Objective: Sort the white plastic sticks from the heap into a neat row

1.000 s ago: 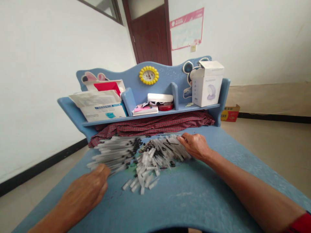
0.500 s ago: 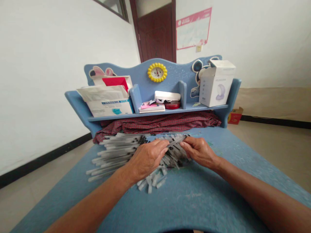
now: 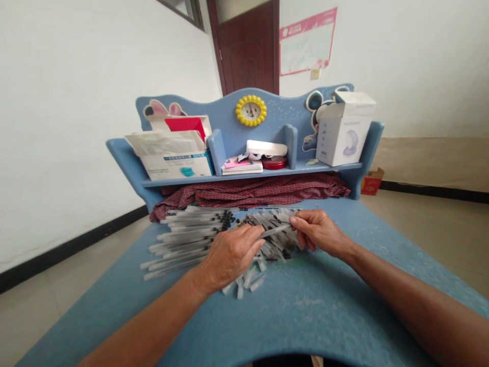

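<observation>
My left hand (image 3: 233, 255) is closed on one end of a thin translucent plastic tube (image 3: 275, 231). At the tube's other end, my right hand (image 3: 321, 230) pinches it between thumb and fingers; a thin dark piece shows near these fingertips. Behind and under the hands lies a loose heap of short translucent pieces (image 3: 275, 247), some with dark parts. To the left, long translucent sticks with black ends (image 3: 183, 237) lie side by side in a pile. A few short clear pieces (image 3: 248, 280) are scattered near my left wrist. The left fingertips are partly hidden.
The blue desk (image 3: 305, 311) has a raised shelf (image 3: 244, 173) at the back. It holds a mask box (image 3: 179, 165), a white carton (image 3: 344, 135), booklets (image 3: 242, 167) and a red round tin (image 3: 274, 163). A checked cloth (image 3: 244, 191) is bunched beneath.
My right hand has shifted slightly right, and its lower fingers hang more visibly. More of the tube shows between the hands. The whole view has shifted a little.
</observation>
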The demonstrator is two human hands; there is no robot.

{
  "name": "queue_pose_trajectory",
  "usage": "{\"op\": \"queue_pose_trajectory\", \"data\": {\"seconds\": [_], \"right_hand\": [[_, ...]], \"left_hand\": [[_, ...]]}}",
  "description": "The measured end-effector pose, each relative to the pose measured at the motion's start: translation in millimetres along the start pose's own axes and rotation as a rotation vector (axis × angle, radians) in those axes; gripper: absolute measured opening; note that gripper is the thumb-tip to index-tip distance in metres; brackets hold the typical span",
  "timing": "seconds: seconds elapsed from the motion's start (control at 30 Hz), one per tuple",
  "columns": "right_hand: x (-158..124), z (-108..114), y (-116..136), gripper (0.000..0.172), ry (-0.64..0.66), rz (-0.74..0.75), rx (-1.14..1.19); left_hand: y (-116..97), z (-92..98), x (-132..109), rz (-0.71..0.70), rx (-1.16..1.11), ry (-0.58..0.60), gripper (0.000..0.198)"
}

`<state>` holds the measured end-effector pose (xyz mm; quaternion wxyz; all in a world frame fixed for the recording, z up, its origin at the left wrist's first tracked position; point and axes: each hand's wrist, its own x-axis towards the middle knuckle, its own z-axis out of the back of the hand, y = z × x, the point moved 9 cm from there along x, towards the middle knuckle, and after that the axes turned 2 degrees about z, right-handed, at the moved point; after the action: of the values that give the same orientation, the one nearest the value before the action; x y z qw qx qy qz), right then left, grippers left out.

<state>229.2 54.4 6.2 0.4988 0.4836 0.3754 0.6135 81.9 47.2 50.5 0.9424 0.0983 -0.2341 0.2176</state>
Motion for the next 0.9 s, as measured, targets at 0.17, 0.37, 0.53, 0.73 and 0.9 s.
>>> {"op": "queue_pose_trajectory", "data": {"seconds": [0.17, 0.37, 0.53, 0.73, 0.9], "right_hand": [[-1, -2, 7, 0.037, 0.044, 0.008, 0.100], [0, -4, 8, 0.035, 0.096, -0.008, 0.179], [0, -3, 13, 0.034, 0.122, 0.009, 0.192], [0, 0, 8, 0.038, 0.095, -0.020, 0.015], [0, -3, 7, 0.032, 0.120, -0.026, 0.052]], "left_hand": [[0, 1.8, -1, -0.001, -0.071, -0.027, 0.022], [2, 0.2, 1, 0.013, -0.162, -0.009, 0.020], [4, -0.7, 2, 0.026, -0.200, 0.008, 0.019], [6, -0.5, 0, 0.042, -0.196, -0.005, 0.019], [6, -3.3, 0, 0.047, -0.187, 0.026, 0.019]]}}
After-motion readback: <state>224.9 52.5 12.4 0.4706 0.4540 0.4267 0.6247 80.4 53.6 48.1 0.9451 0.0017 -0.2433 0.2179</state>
